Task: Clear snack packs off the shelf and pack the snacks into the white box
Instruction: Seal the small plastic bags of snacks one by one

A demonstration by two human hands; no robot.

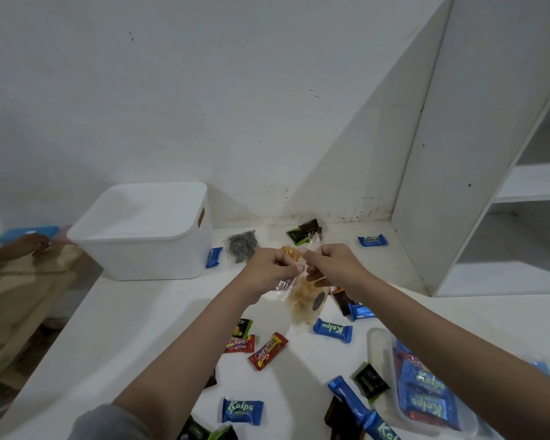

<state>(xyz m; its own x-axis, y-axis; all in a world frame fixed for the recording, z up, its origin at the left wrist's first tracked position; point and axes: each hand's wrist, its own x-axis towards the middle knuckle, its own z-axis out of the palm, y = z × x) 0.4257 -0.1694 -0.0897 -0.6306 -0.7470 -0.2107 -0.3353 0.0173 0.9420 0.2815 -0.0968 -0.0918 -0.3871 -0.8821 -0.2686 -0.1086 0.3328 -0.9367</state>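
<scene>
Several Kalpa packs (426,398) in clear tub (375,344)

Dim, soft light; wide-angle bending at edges.

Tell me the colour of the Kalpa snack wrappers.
Blue Kalpa snack wrappers, white lettering; head view.

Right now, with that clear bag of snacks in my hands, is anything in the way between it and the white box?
Yes, the lid. It sits on the white box, closing the top, so the clear snack bag gripped by the left hand and right hand cannot go in until it comes off. The air between looks free.
</scene>
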